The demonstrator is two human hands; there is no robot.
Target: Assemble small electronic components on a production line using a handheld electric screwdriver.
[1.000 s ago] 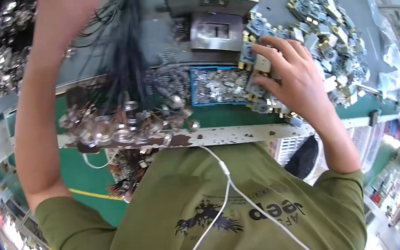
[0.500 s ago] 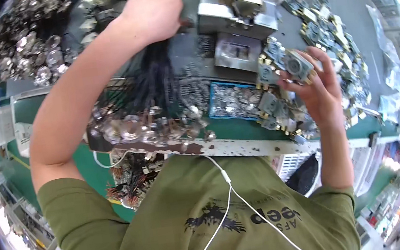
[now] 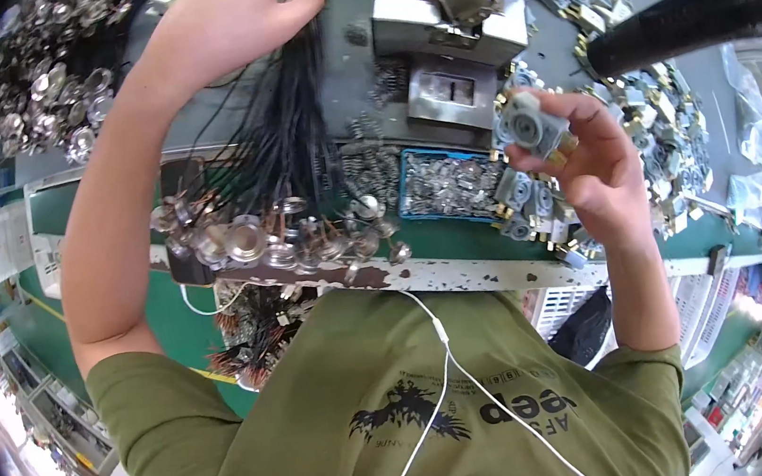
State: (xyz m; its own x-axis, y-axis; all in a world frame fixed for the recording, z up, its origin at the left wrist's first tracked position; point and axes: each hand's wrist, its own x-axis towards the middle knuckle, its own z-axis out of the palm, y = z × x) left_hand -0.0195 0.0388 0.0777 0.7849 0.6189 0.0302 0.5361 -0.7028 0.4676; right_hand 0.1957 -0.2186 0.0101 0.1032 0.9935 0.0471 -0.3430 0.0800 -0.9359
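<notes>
My right hand (image 3: 601,158) holds a small grey plastic housing (image 3: 529,127) with a round recess and brass-coloured metal on it, pinched between thumb and fingers. It is raised over a heap of like parts (image 3: 529,205), right of the metal fixture (image 3: 454,93). My left hand (image 3: 253,11) is at the top edge, above a bundle of black wires (image 3: 286,126). Its fingers curl inward and are partly cut off by the picture's edge; what they hold is hidden. At the wires' near ends lie round metal caps (image 3: 245,241).
A blue tray (image 3: 450,184) of small metal pieces sits before the fixture, beside a pile of springs (image 3: 369,178). More grey housings (image 3: 663,132) spread at right; metal caps (image 3: 49,93) heap at far left. A black tube-like thing (image 3: 678,25) reaches in from the right.
My left hand has shifted left and up. The right hand has brought the housing left, nearer the fixture, and turned it. The black tube-like thing has moved down and right.
</notes>
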